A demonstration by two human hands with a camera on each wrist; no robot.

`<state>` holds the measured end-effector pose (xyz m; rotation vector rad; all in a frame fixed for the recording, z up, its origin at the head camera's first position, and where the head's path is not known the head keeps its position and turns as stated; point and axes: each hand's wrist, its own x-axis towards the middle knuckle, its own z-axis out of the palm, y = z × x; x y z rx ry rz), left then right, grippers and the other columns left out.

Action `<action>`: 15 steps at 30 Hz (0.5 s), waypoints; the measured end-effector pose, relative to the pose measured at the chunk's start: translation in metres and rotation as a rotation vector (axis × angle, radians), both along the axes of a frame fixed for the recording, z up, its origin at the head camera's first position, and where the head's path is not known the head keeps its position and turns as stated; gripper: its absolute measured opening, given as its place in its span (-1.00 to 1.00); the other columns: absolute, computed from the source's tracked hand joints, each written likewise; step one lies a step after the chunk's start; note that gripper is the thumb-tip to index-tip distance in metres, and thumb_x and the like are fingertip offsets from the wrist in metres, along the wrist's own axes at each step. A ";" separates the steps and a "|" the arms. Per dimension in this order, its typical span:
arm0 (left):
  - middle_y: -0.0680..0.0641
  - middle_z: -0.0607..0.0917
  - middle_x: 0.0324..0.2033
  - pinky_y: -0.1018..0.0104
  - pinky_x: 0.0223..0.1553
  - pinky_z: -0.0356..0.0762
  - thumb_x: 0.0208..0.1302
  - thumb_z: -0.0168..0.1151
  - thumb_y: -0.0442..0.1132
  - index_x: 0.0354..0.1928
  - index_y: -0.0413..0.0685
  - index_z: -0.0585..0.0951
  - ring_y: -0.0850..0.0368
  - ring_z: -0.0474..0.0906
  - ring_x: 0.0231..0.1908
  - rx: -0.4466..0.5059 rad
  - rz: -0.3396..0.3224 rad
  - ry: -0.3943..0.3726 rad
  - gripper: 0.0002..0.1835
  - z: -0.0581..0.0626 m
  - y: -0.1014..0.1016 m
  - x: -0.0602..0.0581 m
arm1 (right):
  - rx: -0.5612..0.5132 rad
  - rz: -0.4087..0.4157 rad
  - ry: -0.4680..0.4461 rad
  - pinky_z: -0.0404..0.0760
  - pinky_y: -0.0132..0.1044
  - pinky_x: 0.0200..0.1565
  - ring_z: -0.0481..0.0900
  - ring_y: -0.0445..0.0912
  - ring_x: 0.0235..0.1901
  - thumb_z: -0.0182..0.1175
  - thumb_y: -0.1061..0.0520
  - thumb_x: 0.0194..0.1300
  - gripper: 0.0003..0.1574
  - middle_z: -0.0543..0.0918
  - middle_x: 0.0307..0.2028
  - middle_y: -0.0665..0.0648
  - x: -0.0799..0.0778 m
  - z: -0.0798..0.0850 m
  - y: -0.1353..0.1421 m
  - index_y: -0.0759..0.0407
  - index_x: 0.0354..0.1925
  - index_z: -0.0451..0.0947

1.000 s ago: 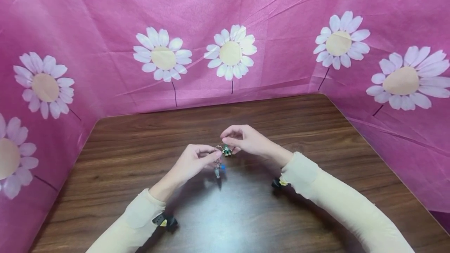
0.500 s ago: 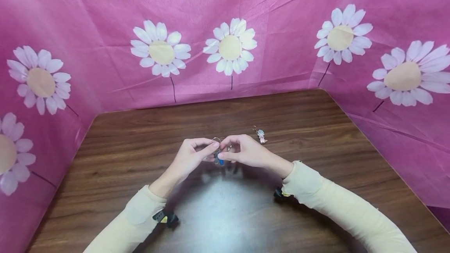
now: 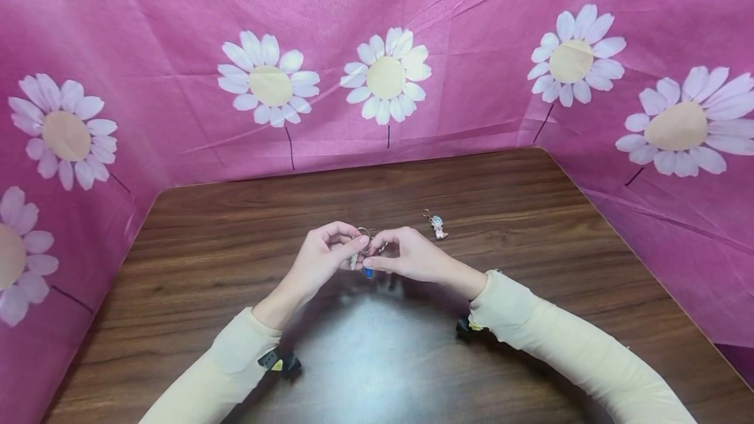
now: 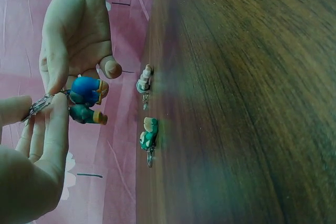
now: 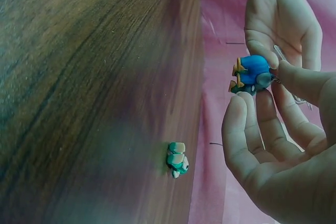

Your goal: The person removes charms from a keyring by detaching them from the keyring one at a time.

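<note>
My left hand [image 3: 324, 257] pinches a metal key ring [image 3: 364, 233] between thumb and fingers. A flat silvery piece [image 3: 354, 261], like a key, shows beside its fingertips. From the ring hang a blue figurine charm [image 4: 86, 90] and a darker green one [image 4: 83, 114]. My right hand [image 3: 412, 255] meets the left and pinches the blue charm at its top, by the short chain. On the table, a white-and-pink figurine keychain [image 3: 438, 228] lies behind my right hand. A green figurine keychain [image 4: 149, 134] lies there too, mostly hidden by the hands in the head view.
The brown wood-grain table [image 3: 194, 267] spreads under both hands. A pink cloth [image 3: 471, 84] printed with large white daisies rises along its back and sides. A dark device [image 3: 279, 364] is strapped at the left wrist, another [image 3: 469, 327] at the right.
My right hand has moved down and closer to the left, onto the blue charm. The white-and-pink keychain has come into view behind it. The hanging charms have been raised closer to the fingers.
</note>
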<state>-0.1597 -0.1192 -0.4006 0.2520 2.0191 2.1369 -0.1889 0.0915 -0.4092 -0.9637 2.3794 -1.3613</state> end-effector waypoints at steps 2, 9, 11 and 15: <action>-0.11 0.74 -0.38 0.24 -0.35 0.74 0.34 0.37 -0.30 -0.11 -0.33 0.62 0.15 0.69 -0.46 -0.012 -0.001 0.003 -0.78 0.001 0.000 0.000 | -0.005 0.002 -0.011 0.59 -0.14 -0.05 0.64 -0.14 -0.29 0.40 0.03 0.33 -0.87 0.74 -0.29 -0.12 0.000 0.000 0.000 0.03 -0.23 0.69; -0.12 0.77 -0.32 0.13 -0.24 0.75 0.38 0.33 -0.29 -0.10 -0.38 0.63 0.13 0.72 -0.39 -0.031 0.003 0.002 -0.77 0.000 -0.002 -0.001 | -0.073 0.012 -0.151 0.72 -0.05 -0.21 0.67 0.08 -0.38 0.31 0.13 0.39 -0.91 0.69 -0.32 0.03 0.002 0.004 0.002 0.13 -0.20 0.63; -0.13 0.78 -0.28 0.10 -0.19 0.74 0.39 0.32 -0.28 -0.08 -0.42 0.64 0.11 0.73 -0.34 -0.041 0.007 -0.001 -0.74 0.000 -0.003 -0.001 | -0.107 0.012 -0.200 0.73 0.01 -0.23 0.68 0.12 -0.33 0.29 0.16 0.40 -0.90 0.69 -0.32 0.09 0.002 0.004 0.003 0.18 -0.18 0.61; -0.17 0.78 -0.23 0.13 -0.17 0.74 0.39 0.32 -0.30 -0.06 -0.47 0.65 0.12 0.73 -0.30 -0.058 0.015 0.008 -0.71 0.001 -0.003 -0.001 | -0.167 0.026 -0.273 0.72 0.14 -0.16 0.66 0.32 -0.21 0.23 0.24 0.41 -0.87 0.68 -0.26 0.32 0.002 0.006 0.004 0.30 -0.12 0.58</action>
